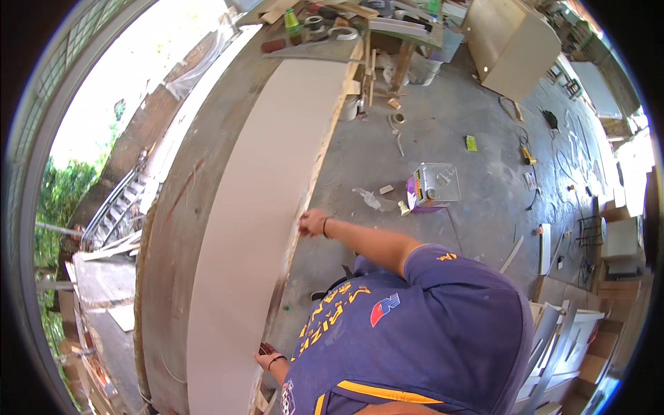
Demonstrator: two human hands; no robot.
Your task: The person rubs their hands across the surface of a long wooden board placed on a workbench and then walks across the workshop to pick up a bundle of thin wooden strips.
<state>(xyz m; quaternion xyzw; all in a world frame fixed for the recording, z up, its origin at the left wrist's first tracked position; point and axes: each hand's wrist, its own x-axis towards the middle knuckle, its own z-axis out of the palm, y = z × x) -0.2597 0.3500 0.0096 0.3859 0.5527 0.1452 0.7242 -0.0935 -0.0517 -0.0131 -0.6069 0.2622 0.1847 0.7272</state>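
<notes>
A long pale panel [242, 207] with a smooth face lies on a worn grey workbench [176, 207]. At the middle of the panel's right edge, my right hand [315, 223] is closed, its fingertips against the edge; what they hold, if anything, is too small to make out. Lower along that same edge is my left hand [268, 357], its fingers curled about a small dark thing I cannot name. Between the two hands the panel's edge shows a dark brownish stretch.
Tape rolls [342, 33], a green bottle [292, 22] and tools crowd the bench's far end. On the floor to the right are a clear rectangular container [443, 183], wood scraps and cables. A large pale cabinet [512, 48] stands far right; boards [564, 346] lean nearer.
</notes>
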